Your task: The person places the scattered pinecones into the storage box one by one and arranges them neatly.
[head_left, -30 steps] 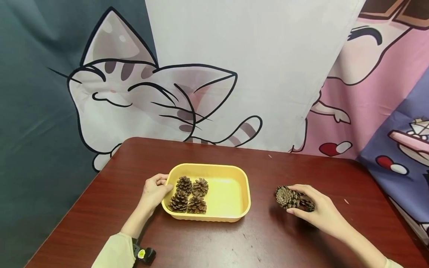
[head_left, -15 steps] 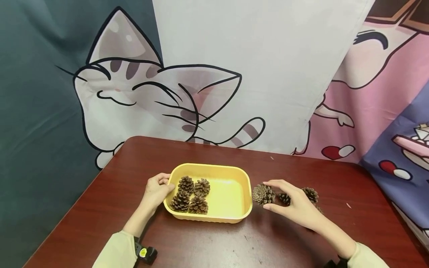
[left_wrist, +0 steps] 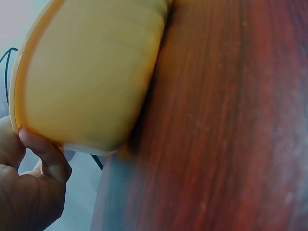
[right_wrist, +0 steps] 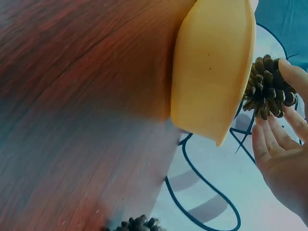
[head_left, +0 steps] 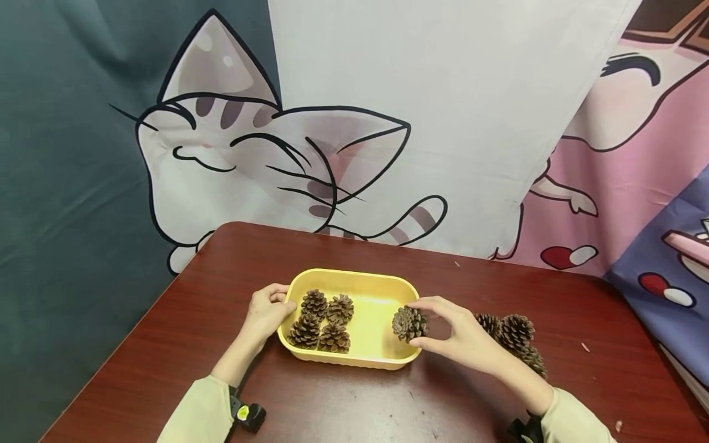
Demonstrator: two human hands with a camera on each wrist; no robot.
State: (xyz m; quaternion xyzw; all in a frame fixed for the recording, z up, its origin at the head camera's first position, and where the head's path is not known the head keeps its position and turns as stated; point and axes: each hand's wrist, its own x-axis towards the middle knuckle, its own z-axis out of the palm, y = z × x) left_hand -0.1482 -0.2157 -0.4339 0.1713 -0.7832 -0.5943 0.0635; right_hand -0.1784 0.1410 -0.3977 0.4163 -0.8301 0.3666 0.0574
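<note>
Plainly, pinecone [head_left: 408, 323] in right hand [head_left: 466, 337].

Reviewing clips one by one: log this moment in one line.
left hand: grips yellow tray; right hand: holds pinecone over tray; inside: four pinecones

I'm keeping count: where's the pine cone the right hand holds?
In the head view, the pine cone is right of centre, pinched by the right hand above the right end of the yellow tray.

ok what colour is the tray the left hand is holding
The tray is plain yellow; it shows best in the head view.
</note>
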